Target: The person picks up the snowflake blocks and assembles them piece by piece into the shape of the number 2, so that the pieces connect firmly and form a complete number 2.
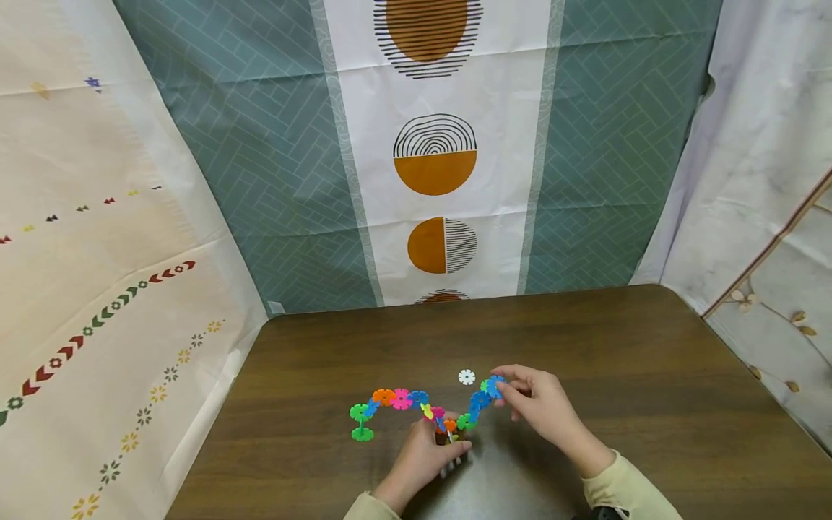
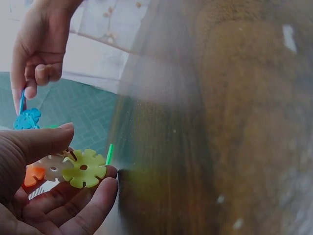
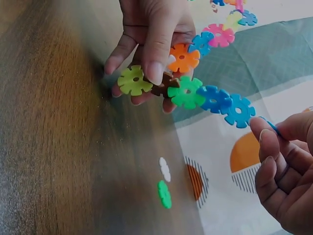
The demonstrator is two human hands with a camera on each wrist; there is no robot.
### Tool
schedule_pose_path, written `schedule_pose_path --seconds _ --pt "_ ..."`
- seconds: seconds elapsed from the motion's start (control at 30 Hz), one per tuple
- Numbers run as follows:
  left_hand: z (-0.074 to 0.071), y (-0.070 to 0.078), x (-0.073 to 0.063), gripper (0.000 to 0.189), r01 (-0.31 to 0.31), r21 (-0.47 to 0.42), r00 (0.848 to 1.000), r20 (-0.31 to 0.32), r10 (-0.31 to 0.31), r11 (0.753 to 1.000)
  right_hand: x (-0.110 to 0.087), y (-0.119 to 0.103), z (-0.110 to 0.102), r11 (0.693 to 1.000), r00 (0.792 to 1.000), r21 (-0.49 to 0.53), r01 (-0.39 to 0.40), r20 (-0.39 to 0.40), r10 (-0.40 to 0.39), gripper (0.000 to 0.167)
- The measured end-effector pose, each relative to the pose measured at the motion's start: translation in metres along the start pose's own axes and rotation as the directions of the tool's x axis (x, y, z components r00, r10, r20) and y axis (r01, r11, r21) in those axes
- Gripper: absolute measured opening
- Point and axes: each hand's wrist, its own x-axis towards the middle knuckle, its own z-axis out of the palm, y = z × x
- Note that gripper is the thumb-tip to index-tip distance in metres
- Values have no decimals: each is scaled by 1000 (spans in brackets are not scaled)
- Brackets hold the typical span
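A chain of colourful flower-shaped interlocking discs [image 1: 401, 399] is held above the table. My left hand [image 1: 425, 453] grips its middle, thumb over the brown disc [image 3: 164, 85], with a yellow-green disc [image 2: 84, 168] beside the fingers. The chain's left arm runs through orange, pink and blue discs to green discs [image 1: 362, 412] at its end. On the right arm, a green disc [image 3: 186, 92] leads to several blue discs [image 3: 238, 111]. My right hand [image 1: 542, 406] pinches a blue disc [image 1: 497, 387] between thumb and forefinger at that arm's end; the left wrist view shows it edge-on.
A loose white disc [image 1: 466, 377] lies on the brown wooden table [image 1: 312, 361] beyond the hands. Near it lies a loose green disc [image 3: 165, 194], partly behind the blue discs from the head view. Patterned cloths [image 1: 279, 144] hang behind the table and at both sides.
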Motion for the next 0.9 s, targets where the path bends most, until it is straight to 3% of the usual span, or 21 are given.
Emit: schedule_pose_path --seconds 0.2,0.4,0.63,0.8,0.9 --pt "1 0 2 33 -11 11 1000 1 11 1000 1 -7 4 999 999 -41 5 -34 -6 29" --pt "1 1 3 31 5 23 1000 16 -5 1000 2 -9 8 989 998 -147 -10 -68 0 25" --pt "1 2 2 32 5 42 1000 23 -5 999 3 -9 11 979 998 -206 8 -59 -20 29" --pt "4 0 3 35 59 -81 997 63 -54 995 2 -8 12 976 998 -216 21 -48 -32 30" --pt "7 0 4 37 105 -228 992 93 -86 968 2 -8 13 974 998 -226 13 -59 -28 28"
